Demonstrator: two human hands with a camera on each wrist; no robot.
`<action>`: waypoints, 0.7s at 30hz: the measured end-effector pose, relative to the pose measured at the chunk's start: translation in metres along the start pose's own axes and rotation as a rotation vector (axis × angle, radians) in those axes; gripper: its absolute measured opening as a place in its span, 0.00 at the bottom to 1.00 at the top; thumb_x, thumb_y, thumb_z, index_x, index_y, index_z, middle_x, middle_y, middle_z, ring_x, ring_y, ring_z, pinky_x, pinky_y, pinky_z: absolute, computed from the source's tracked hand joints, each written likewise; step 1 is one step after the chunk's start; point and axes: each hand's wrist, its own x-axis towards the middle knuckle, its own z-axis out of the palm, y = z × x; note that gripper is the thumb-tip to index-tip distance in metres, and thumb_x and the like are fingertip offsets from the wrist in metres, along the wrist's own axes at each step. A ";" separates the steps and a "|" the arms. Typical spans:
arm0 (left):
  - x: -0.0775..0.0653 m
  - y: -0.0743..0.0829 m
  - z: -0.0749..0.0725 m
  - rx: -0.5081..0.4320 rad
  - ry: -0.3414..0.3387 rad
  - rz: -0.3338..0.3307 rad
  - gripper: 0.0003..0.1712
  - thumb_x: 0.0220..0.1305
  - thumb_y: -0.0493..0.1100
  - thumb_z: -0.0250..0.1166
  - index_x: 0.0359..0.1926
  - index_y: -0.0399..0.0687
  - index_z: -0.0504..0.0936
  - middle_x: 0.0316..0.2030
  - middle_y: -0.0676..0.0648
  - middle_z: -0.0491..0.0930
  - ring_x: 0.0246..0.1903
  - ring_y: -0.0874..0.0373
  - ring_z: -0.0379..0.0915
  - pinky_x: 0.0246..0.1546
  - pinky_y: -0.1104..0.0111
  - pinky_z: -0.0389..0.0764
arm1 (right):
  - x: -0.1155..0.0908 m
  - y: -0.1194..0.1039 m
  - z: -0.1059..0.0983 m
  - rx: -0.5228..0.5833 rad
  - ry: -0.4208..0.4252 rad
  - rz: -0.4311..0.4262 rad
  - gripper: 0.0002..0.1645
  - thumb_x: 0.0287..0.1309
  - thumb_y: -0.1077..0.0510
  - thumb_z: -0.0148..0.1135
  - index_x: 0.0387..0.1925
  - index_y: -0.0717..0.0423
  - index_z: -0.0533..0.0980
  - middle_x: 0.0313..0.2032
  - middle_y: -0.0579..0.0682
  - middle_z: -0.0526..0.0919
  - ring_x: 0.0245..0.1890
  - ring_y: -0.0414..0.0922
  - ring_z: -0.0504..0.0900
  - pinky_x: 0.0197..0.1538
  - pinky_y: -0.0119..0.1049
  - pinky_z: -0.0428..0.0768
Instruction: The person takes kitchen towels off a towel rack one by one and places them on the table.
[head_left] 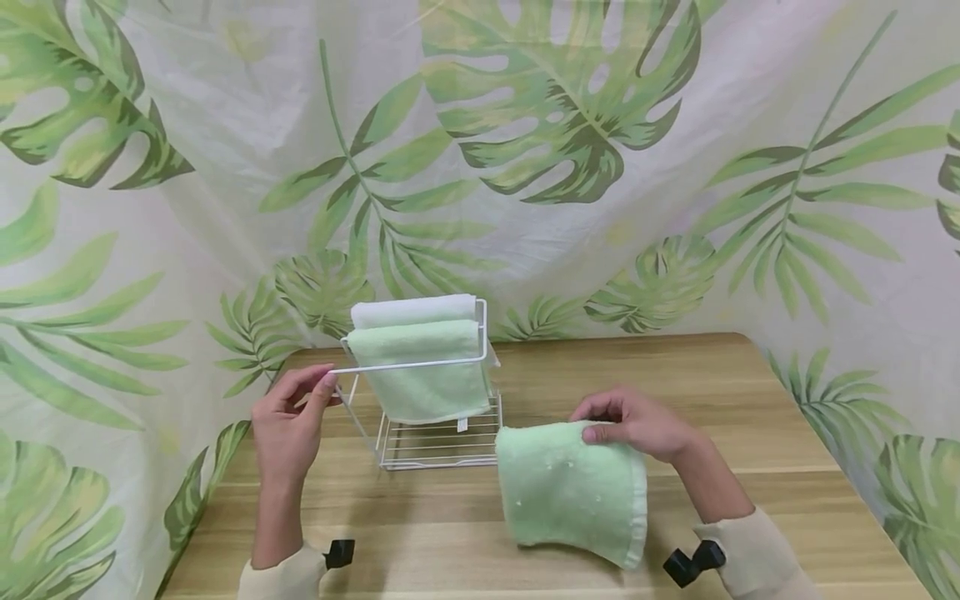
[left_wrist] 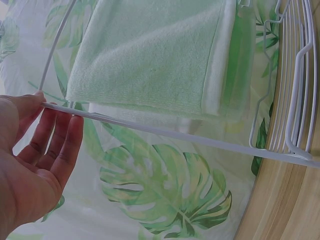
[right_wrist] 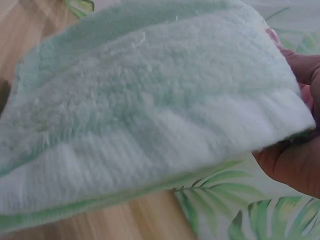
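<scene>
My left hand [head_left: 288,421] pinches the top front corner of a white wire rack [head_left: 408,366] between thumb and fingers; the left wrist view shows the thumb over the thin rail [left_wrist: 175,135]. Two towels are draped over the rack's upper bars: a white towel [head_left: 412,312] at the back and a pale green towel [head_left: 420,375] before it. To the right of the rack, my right hand [head_left: 637,422] grips a second green towel [head_left: 573,492] by its folded top edge, thumb in front. This towel hangs down over the table, its white-edged side toward the right.
The rack's wire bottom shelf [head_left: 438,452] stands on a wooden table [head_left: 712,517]. Behind and around the table hangs a leaf-patterned cloth [head_left: 555,242]. A black device [head_left: 693,562] sits at the right wrist, and a smaller black piece [head_left: 340,553] at the left.
</scene>
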 end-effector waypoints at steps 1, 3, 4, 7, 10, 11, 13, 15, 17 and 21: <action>0.000 0.000 0.000 -0.005 0.001 -0.001 0.09 0.68 0.24 0.69 0.47 0.19 0.86 0.35 0.53 0.89 0.31 0.65 0.87 0.33 0.76 0.92 | 0.000 0.005 -0.001 0.024 -0.013 -0.001 0.12 0.73 0.63 0.65 0.50 0.70 0.84 0.41 0.43 0.90 0.40 0.37 0.86 0.43 0.30 0.87; 0.001 0.000 0.000 -0.005 0.003 -0.001 0.09 0.68 0.24 0.69 0.47 0.18 0.85 0.35 0.53 0.89 0.30 0.65 0.87 0.33 0.76 0.92 | 0.003 0.016 -0.002 0.033 -0.032 0.001 0.12 0.74 0.64 0.65 0.50 0.71 0.83 0.40 0.42 0.90 0.39 0.37 0.85 0.43 0.30 0.87; 0.001 0.000 -0.001 -0.001 0.004 0.001 0.09 0.68 0.24 0.69 0.47 0.18 0.85 0.35 0.53 0.89 0.30 0.65 0.87 0.33 0.76 0.91 | 0.005 0.022 -0.003 0.027 -0.035 0.012 0.12 0.74 0.63 0.65 0.50 0.70 0.83 0.39 0.41 0.89 0.39 0.37 0.85 0.44 0.30 0.87; 0.000 0.001 -0.001 0.008 0.001 0.002 0.09 0.68 0.24 0.69 0.47 0.19 0.86 0.35 0.53 0.89 0.31 0.65 0.87 0.32 0.77 0.91 | 0.011 0.040 -0.006 -0.020 -0.025 0.069 0.12 0.75 0.61 0.65 0.51 0.66 0.85 0.40 0.43 0.89 0.40 0.37 0.84 0.47 0.30 0.86; -0.001 0.001 -0.001 0.011 -0.004 0.006 0.08 0.68 0.24 0.68 0.47 0.19 0.86 0.36 0.54 0.89 0.31 0.66 0.87 0.32 0.77 0.91 | 0.018 0.058 -0.009 -0.086 0.010 0.112 0.12 0.75 0.59 0.65 0.53 0.62 0.85 0.42 0.47 0.90 0.42 0.38 0.84 0.48 0.29 0.85; -0.001 0.001 -0.001 0.008 -0.005 0.007 0.09 0.68 0.23 0.68 0.47 0.19 0.85 0.36 0.54 0.89 0.31 0.66 0.87 0.33 0.77 0.91 | 0.021 0.063 -0.010 -0.107 0.029 0.121 0.12 0.76 0.59 0.65 0.53 0.61 0.86 0.43 0.49 0.90 0.42 0.39 0.84 0.48 0.29 0.85; -0.002 0.000 -0.001 0.005 -0.006 0.011 0.09 0.68 0.23 0.68 0.47 0.19 0.85 0.36 0.54 0.89 0.31 0.66 0.87 0.33 0.77 0.91 | 0.026 0.072 -0.012 -0.142 0.067 0.130 0.13 0.76 0.58 0.65 0.54 0.60 0.86 0.44 0.52 0.90 0.42 0.40 0.84 0.47 0.29 0.84; -0.002 0.000 -0.001 0.003 -0.006 0.014 0.08 0.68 0.23 0.68 0.47 0.20 0.86 0.36 0.54 0.89 0.31 0.66 0.87 0.32 0.77 0.91 | 0.032 0.079 -0.014 -0.169 0.104 0.133 0.12 0.77 0.57 0.64 0.53 0.59 0.86 0.45 0.53 0.90 0.41 0.41 0.83 0.46 0.29 0.83; -0.002 0.000 -0.001 0.002 -0.006 0.015 0.08 0.68 0.23 0.68 0.47 0.20 0.86 0.36 0.54 0.89 0.31 0.66 0.87 0.33 0.77 0.91 | 0.036 0.085 -0.016 -0.182 0.130 0.138 0.12 0.77 0.58 0.64 0.52 0.59 0.86 0.45 0.54 0.90 0.41 0.42 0.83 0.46 0.29 0.82; -0.001 0.000 -0.001 -0.001 -0.002 0.017 0.09 0.68 0.24 0.68 0.47 0.19 0.85 0.36 0.54 0.89 0.31 0.66 0.87 0.33 0.77 0.91 | 0.044 0.098 -0.020 -0.245 0.167 0.132 0.11 0.77 0.57 0.64 0.51 0.57 0.87 0.46 0.54 0.91 0.42 0.42 0.83 0.48 0.29 0.82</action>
